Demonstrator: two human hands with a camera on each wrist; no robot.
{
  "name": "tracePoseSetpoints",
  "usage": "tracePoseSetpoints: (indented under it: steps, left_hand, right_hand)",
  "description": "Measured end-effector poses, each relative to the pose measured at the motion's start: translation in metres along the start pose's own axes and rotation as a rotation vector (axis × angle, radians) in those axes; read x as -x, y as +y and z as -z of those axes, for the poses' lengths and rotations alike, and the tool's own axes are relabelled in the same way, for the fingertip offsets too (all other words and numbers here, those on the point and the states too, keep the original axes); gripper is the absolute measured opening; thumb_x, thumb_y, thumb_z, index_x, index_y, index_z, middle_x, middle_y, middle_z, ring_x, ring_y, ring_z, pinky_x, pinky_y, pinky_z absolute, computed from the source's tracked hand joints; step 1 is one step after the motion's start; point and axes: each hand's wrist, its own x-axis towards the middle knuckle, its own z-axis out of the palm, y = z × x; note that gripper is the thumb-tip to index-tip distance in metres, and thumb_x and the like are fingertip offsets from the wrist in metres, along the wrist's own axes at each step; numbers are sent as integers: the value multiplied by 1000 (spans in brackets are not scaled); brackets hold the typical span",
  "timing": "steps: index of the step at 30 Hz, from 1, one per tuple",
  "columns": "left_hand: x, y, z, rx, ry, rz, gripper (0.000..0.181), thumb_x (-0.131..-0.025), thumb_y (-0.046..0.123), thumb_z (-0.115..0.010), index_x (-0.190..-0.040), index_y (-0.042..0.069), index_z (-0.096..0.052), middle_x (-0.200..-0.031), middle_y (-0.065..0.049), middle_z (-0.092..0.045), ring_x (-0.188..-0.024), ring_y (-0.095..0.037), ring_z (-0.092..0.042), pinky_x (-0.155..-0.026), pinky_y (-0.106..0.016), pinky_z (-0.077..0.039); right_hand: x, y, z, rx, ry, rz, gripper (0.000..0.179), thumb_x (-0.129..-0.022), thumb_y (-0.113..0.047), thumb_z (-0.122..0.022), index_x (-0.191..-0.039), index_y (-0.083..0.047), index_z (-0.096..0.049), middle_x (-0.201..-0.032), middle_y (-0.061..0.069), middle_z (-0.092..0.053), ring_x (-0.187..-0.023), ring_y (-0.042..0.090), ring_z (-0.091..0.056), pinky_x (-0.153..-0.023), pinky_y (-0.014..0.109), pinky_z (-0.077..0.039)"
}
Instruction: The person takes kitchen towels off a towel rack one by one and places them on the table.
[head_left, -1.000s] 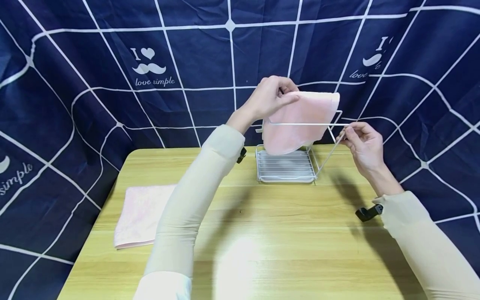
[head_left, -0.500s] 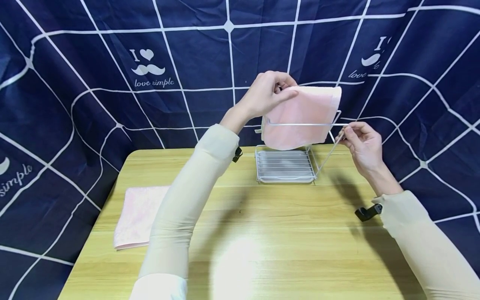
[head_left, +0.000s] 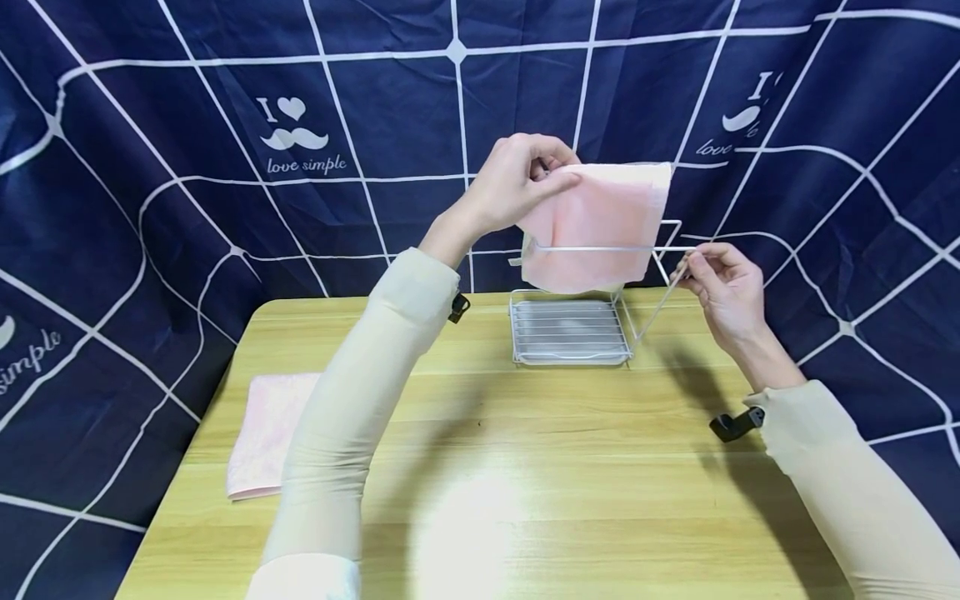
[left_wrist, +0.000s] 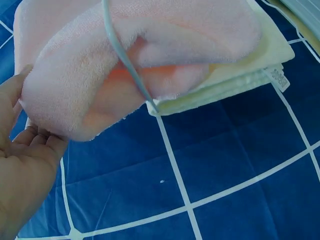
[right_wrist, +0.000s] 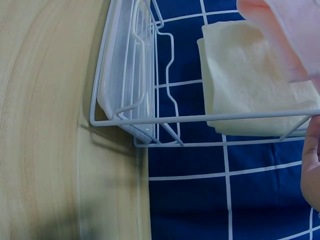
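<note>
My left hand point(head_left: 517, 185) pinches the upper left corner of a pink towel point(head_left: 600, 218) above the white wire rack point(head_left: 573, 362). The towel hangs behind the rack's front top bar, and in the left wrist view its near end folds over beside the hand. Behind it, a pale yellow folded towel point(right_wrist: 250, 75) with a small tag hangs at the rack's far side, mostly hidden in the head view. My right hand point(head_left: 726, 292) grips the upper right corner of the rack's frame between thumb and fingers.
A folded pink towel point(head_left: 270, 433) lies at the left of the wooden table point(head_left: 570, 475), partly covered by my left sleeve. A grey tray point(head_left: 570, 321) sits low in the rack. Dark blue checked cloth point(head_left: 405, 108) hangs close behind the table.
My left hand has moved up and slightly left, and the pink towel's lower edge has risen with it. The right hand keeps its hold on the rack's corner.
</note>
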Motion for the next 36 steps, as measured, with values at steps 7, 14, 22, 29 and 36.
tracePoseSetpoints:
  steps: [7, 14, 22, 29, 36]
  left_hand:
    - [2, 6, 9, 6, 22, 10, 16, -100, 20, -73, -105, 6, -80, -84, 4, -61, -65, -5, -47, -67, -17, -37]
    - [8, 14, 13, 18, 23, 10, 17, -100, 23, -73, -106, 8, -79, -86, 4, -60, -68, -6, -47, -68, -18, -36]
    - [22, 19, 16, 66, 46, -40, 18, -99, 22, -75, -105, 5, -79, -83, 4, -60, -66, -3, -46, -65, -18, -34]
    - [35, 21, 21, 93, 57, -48, 18, -99, 20, -75, -105, 3, -79, -82, 2, -58, -66, -6, -45, -64, -20, -33]
    - [42, 22, 31, 97, 94, -50, 17, -98, 17, -77, -106, 3, -80, -83, 1, -61, -66, -8, -49, -63, -21, -36]
  right_hand:
    - [0, 0, -1, -12, -6, 4, 16, -100, 15, -54, -103, 11, -69, -89, 18, -76, -79, 25, -75, -72, 31, -64]
    - [1, 0, -1, -9, -8, -1, 16, -100, 15, -54, -103, 11, -68, -90, 18, -76, -79, 25, -75, -72, 32, -64]
    - [1, 0, -1, 4, -4, 4, 15, -100, 14, -54, -103, 10, -69, -89, 18, -76, -78, 24, -75, -72, 30, -64]
    - [1, 0, -1, -15, -6, 3, 15, -100, 15, -54, -103, 11, -68, -89, 18, -76, -77, 25, -75, -72, 31, -64]
    - [0, 1, -1, -1, -1, 10, 15, -100, 15, -54, -102, 10, -69, -87, 17, -76, -76, 24, -75, -72, 31, -64]
